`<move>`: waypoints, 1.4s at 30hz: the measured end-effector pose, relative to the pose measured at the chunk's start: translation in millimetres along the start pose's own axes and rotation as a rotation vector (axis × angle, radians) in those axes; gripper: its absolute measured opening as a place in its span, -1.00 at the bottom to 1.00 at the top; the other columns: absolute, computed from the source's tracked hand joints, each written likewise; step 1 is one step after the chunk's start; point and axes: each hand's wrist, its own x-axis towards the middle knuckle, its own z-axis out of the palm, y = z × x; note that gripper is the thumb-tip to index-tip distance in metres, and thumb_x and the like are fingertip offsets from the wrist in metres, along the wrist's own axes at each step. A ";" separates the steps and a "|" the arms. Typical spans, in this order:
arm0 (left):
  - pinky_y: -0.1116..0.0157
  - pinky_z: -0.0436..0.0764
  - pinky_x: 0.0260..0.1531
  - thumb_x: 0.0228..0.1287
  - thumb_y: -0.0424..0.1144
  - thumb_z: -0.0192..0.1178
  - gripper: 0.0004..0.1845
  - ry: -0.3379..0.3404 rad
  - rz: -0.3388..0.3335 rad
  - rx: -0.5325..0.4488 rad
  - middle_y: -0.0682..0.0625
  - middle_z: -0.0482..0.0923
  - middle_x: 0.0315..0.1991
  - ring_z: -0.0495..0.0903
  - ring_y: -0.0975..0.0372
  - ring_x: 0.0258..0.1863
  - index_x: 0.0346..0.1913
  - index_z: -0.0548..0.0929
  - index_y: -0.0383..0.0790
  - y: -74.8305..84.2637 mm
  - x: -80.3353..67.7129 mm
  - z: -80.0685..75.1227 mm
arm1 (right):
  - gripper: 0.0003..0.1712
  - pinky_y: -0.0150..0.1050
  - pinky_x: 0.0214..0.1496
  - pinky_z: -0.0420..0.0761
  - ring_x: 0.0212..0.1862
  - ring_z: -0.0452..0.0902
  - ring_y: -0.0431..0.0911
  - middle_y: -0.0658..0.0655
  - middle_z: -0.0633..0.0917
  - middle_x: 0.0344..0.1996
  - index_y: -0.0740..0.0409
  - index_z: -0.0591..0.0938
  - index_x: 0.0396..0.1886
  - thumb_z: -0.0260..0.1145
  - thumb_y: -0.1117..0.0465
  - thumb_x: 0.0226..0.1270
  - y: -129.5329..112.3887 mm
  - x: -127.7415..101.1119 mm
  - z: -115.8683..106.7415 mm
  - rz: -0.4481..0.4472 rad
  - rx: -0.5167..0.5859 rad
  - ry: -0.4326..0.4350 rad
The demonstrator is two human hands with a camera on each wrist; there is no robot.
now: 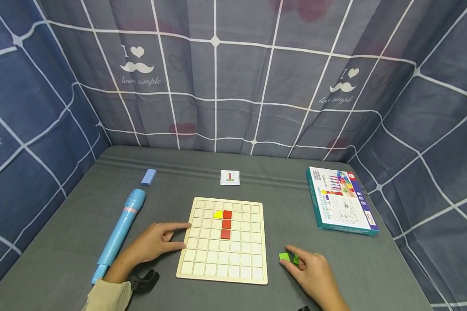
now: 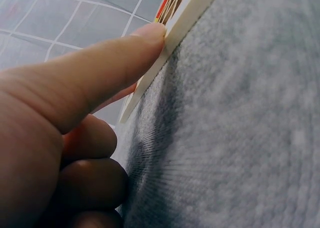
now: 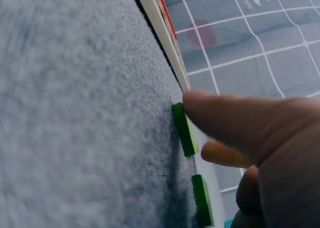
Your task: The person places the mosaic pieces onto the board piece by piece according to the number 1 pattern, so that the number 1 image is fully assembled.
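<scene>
In the head view, a pale wooden grid board (image 1: 233,259) lies mid-table. Its squares hold a yellow tile (image 1: 218,214) and three red tiles (image 1: 226,224) stacked in a column to the right of it. My left hand (image 1: 153,242) touches the board's left edge with straight index finger and thumb, the other fingers curled under. Right of the board, my right hand (image 1: 309,268) pinches a green tile (image 1: 283,256) between thumb and index finger, low at the tabletop. A second green tile (image 3: 202,200) lies beside it on the cloth, partly hidden by the hand in the head view.
A small card with a coloured grid pattern (image 1: 230,177) lies behind the board. On the left are a long light-blue tube (image 1: 120,233) and a blue block (image 1: 148,177). A game box (image 1: 340,201) lies back right. Patterned curtains (image 1: 233,86) enclose the table.
</scene>
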 end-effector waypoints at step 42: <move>0.43 0.18 -0.60 0.19 -0.06 0.51 -0.43 -0.009 -0.010 -0.059 0.25 0.11 -0.66 0.06 0.44 -0.68 0.27 0.67 -0.06 -0.2 0.2 -0.3 | -0.73 -0.44 -0.64 0.08 -0.67 -0.08 -0.47 -0.39 0.11 -0.76 -0.18 0.81 -0.21 0.63 -0.05 0.08 -9.4 12.9 -6.0 -0.107 0.028 -0.003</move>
